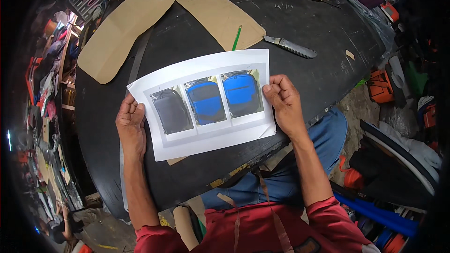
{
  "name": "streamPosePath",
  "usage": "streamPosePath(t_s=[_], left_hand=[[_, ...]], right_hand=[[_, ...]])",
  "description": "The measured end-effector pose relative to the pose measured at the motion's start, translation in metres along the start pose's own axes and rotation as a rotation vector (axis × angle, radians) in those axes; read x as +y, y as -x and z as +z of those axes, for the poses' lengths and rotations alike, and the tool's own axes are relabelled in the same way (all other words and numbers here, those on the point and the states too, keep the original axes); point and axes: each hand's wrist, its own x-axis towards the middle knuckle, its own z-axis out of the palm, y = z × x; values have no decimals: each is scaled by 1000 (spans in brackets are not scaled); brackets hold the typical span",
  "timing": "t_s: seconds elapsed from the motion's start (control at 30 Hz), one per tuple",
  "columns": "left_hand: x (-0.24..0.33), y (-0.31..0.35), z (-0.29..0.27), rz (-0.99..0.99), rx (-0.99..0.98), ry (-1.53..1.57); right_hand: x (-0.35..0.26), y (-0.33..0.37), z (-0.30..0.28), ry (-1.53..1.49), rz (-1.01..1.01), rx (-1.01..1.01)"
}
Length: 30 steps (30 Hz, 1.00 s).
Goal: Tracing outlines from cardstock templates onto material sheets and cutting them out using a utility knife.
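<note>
Three backpack photos (203, 100), one dark grey, two blue-and-black, fill a slightly curled white sheet (213, 139). Left hand (130, 122) and right hand (286, 105) grip its side edges.

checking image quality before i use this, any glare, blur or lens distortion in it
In the head view, the printed sheet, left hand and right hand look bright and fairly sharp; in the head view, the black table has bowed edges and the picture's corners go black; also in the head view, a small glare streak shows at far left, near softer-looking clutter.
</note>
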Motion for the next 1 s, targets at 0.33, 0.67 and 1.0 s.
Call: streamPosePath(t_s=[0.33,0.67,1.0], left_hand=[[1,1,1,-8,2,13],[2,2,2,-6,7,-6],[0,0,0,12,-3,-10]], right_hand=[[-3,1,1,45,-20,13],[-1,1,2,24,-14,23],[0,0,0,35,-27,8]])
